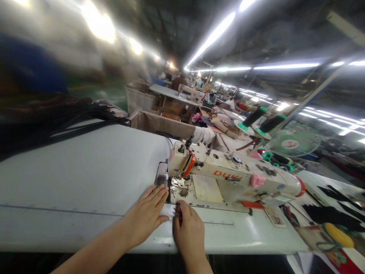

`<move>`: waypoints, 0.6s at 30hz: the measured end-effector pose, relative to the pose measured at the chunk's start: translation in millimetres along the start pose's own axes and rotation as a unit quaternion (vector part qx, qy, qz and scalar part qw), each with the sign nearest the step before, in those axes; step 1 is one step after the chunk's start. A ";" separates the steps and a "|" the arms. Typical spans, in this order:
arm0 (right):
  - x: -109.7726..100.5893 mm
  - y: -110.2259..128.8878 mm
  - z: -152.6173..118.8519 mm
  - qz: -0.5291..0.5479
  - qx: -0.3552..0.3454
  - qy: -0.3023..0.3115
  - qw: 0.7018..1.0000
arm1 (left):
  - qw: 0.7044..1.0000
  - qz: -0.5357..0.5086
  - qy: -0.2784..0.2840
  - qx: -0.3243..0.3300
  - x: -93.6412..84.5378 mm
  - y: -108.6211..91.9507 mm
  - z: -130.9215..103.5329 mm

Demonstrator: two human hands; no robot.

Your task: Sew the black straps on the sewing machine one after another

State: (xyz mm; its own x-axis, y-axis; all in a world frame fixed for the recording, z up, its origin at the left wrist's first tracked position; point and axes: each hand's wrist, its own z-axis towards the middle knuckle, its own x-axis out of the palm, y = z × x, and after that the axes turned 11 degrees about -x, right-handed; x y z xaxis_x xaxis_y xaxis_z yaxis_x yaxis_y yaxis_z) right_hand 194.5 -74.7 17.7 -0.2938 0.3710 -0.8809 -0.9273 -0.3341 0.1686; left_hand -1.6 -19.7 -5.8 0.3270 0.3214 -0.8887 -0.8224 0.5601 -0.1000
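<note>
A white sewing machine [225, 171] with orange trim stands on the pale table [85, 171]. My left hand [149, 213] lies flat, palm down, at the left of the needle area, its fingertips on the dark edge of the machine's bed plate [162, 175]. Just to its right, my right hand [188, 228] is curled at the front edge of the bed. A small dark, pointed tool [178, 214] shows between its thumb and fingers; its exact kind is hard to make out.
Black strips [85, 118] are heaped at the table's back left. Behind the machine stand a cloth-lined bin [165, 125], thread cones [253, 116] and a green fan [293, 140]. Black pieces [330, 215] and a yellow object [338, 235] lie at the right.
</note>
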 end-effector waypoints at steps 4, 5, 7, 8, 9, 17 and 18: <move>-1.4 0.7 0.8 0.006 0.001 0.008 1.000 | 1.000 -0.006 0.020 -0.009 -1.5 0.2 1.6; -1.4 0.6 0.9 0.007 0.001 0.010 1.000 | 1.000 -0.010 0.025 -0.012 -1.5 0.5 2.1; -0.9 0.3 0.7 0.008 -0.001 0.010 1.000 | 0.999 -0.016 0.034 -0.013 -0.9 1.5 3.1; -0.6 0.1 0.5 0.008 -0.001 0.008 1.000 | 0.999 -0.016 0.039 -0.012 -0.3 2.2 3.6; -0.2 0.0 0.4 0.007 -0.002 0.005 1.000 | 0.999 -0.018 0.042 -0.012 0.3 2.9 4.2; -1.2 1.2 1.6 -0.004 -0.012 -0.010 1.000 | 0.995 -0.056 0.067 -0.042 3.9 12.0 19.7; -1.6 1.5 1.7 -0.004 -0.014 -0.013 1.000 | 0.994 -0.062 0.076 -0.048 3.5 13.6 22.5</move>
State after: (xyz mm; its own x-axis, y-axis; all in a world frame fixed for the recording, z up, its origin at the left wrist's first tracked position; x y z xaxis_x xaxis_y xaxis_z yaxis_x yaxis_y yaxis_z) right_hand 193.2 -74.4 20.1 -0.2925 0.3957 -0.8705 -0.9229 -0.3552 0.1486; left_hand -1.1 6.3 -0.2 0.3611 0.1319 -0.9232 -0.8233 0.5099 -0.2492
